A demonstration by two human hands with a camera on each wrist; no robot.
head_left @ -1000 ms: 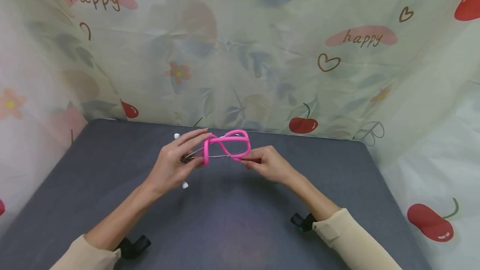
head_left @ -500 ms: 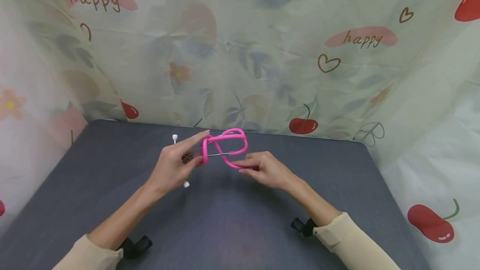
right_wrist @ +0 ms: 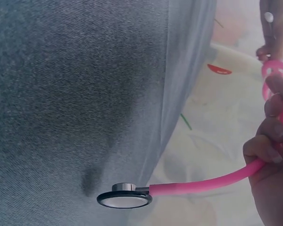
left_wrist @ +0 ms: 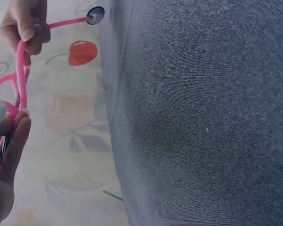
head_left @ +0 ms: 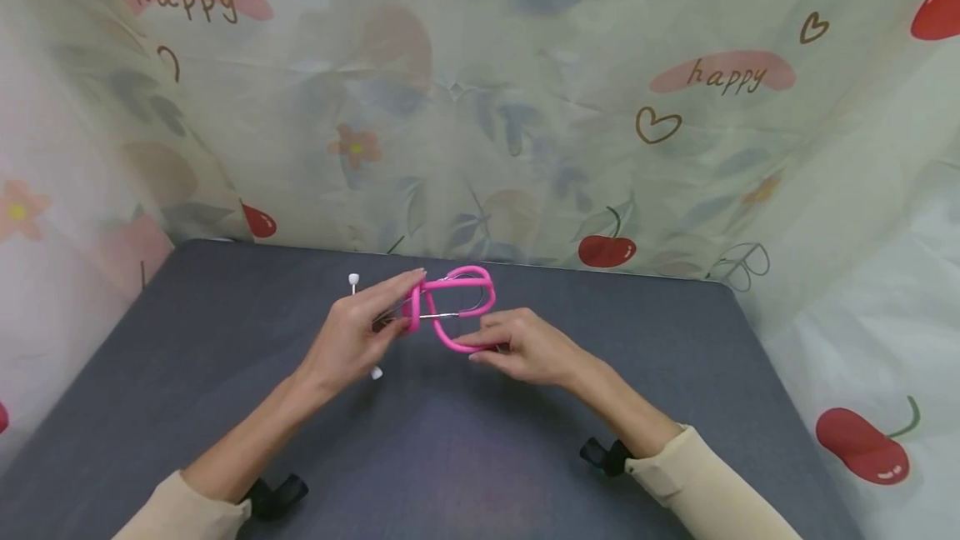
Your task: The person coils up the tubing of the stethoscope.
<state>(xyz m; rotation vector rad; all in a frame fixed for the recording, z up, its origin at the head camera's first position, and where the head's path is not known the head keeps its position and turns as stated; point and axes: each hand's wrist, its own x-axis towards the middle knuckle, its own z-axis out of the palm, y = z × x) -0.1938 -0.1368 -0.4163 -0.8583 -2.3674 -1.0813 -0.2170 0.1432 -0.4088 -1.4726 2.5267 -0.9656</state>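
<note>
A pink stethoscope (head_left: 474,282) is looped into a bundle above the table. My left hand (head_left: 356,332) holds the metal ear tubes and the wrapped pink tubing between thumb and fingers. White eartips (head_left: 353,279) stick out on either side of that hand. Just right of the bundle, my right hand (head_left: 532,347) pinches a length of the tubing, which bends down from the loops. From the right hand the tubing's end runs out to the round chest piece (right_wrist: 125,200), which hangs free in the right wrist view. Fingers hide part of the wrapping.
The dark grey cloth-covered table (head_left: 480,457) lies beneath both hands. A pale printed curtain (head_left: 480,148) with cherries and "happy" lettering closes off the back and sides. Black wrist cameras (head_left: 277,497) sit by both sleeves.
My right hand has drawn its length of tubing down and away from the loops, making a wider bend. The left hand keeps its hold and has shifted slightly right.
</note>
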